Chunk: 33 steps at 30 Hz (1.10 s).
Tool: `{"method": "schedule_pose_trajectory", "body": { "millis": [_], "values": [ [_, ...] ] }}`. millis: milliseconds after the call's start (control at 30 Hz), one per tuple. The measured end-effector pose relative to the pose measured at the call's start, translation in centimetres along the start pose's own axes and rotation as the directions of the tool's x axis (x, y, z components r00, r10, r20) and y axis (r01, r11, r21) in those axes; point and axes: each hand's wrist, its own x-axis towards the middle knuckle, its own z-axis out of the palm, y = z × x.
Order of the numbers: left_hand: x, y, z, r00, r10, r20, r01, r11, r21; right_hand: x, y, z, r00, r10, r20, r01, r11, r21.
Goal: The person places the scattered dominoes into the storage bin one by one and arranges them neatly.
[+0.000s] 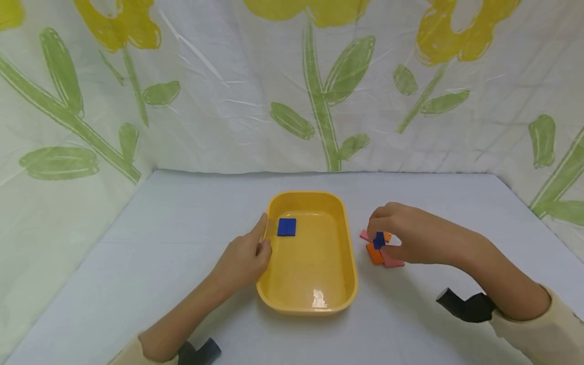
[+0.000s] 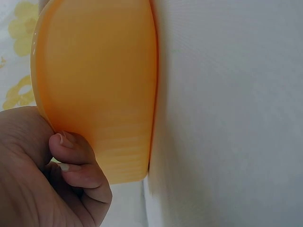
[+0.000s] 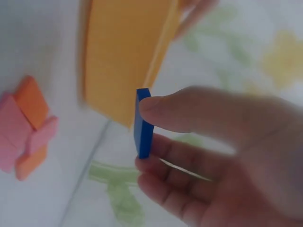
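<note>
Hidden: your right hand (image 1: 410, 238) covers part of the orange and pink blocks (image 1: 380, 256); their count is unclear.
Right grip: you pinch one blue block (image 3: 143, 124) between thumb and fingers, just above that pile.
Left grip: your left hand (image 1: 244, 258) rests curled against the yellow tray (image 1: 349, 253), forefinger extended.
Tray: two blue blocks (image 1: 286, 227) lie side by side.
</note>
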Motion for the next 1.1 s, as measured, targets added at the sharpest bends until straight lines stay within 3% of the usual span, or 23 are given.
{"method": "schedule_pose_trajectory", "body": {
  "millis": [433,933,1100],
  "values": [
    [0.0,0.0,0.0,1.0,0.013,0.0,-0.013,1.0,-0.012,4.0,-0.8,-2.1,0.994,-0.11,-0.004,0.11,0.991,-0.077],
    [-0.1,0.0,-0.1,1.0,0.014,0.007,-0.014,0.999,-0.029,8.6,-1.0,0.4,0.982,-0.128,0.135,0.137,0.989,-0.062],
    [0.0,0.0,0.0,1.0,0.012,0.004,-0.012,0.999,-0.03,10.1,-0.7,1.6,0.973,-0.168,0.16,0.179,0.982,-0.057]
  ]
}}
